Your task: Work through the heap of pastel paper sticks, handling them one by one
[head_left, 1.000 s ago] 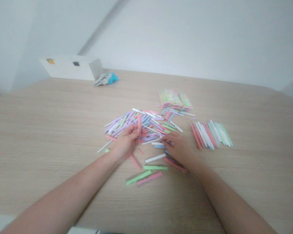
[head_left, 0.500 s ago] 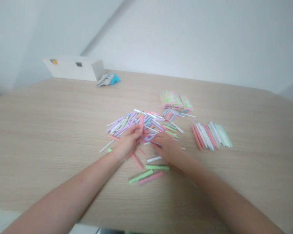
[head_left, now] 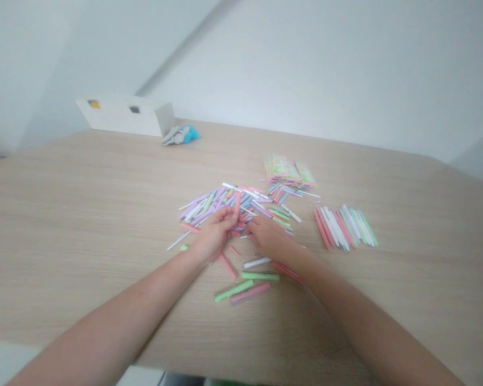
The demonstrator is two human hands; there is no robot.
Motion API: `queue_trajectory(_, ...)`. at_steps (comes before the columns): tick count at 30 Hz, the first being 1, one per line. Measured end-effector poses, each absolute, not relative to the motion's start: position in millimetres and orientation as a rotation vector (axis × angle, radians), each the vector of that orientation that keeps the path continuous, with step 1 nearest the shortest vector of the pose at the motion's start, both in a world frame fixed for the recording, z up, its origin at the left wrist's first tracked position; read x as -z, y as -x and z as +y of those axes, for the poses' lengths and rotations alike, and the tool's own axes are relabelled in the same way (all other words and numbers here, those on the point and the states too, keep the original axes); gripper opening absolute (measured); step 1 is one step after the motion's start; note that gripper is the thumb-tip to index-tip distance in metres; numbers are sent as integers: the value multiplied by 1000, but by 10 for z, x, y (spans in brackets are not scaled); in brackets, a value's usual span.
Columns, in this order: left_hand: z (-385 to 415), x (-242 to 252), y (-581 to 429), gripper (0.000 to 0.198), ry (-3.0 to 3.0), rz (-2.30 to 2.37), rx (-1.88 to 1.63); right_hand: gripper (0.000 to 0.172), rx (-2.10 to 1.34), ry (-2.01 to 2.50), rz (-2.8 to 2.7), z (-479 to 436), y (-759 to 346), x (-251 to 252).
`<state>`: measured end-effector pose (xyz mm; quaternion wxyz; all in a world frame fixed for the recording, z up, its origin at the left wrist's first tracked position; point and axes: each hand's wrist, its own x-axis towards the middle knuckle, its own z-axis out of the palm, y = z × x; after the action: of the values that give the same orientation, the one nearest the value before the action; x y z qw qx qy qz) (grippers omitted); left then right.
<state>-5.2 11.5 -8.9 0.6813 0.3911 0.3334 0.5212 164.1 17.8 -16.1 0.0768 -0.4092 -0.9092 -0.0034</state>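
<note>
Your left hand (head_left: pixel 218 231) grasps a coral stick (head_left: pixel 238 200) at the near side of the mixed pile (head_left: pixel 211 204), left of the neat row (head_left: pixel 345 227). Your right hand (head_left: pixel 270 237) curls just beside it; I cannot tell whether it grips anything. Pinch lightly; draw from the pile singly.

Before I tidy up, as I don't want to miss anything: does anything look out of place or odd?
The loose pile of sticks looks jumbled, with one white stick jutting out at its left, unlike the neat row at the right. The grey-and-blue bundle by the white box looks crumpled.
</note>
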Motion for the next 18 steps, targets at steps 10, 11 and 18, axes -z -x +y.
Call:
queue_trajectory(10,126,102,61,23,-931,755,-1161,12,-245,1254,-2320,160,-1751,-8)
queue_trajectory(11,128,111,63,24,-944,756,-1153,10,-361,1263,-2187,142,-1771,-48)
queue_trajectory(18,131,198,56,31,-1197,768,-1079,23,-1157,1099,-1448,-71,-1869,-194)
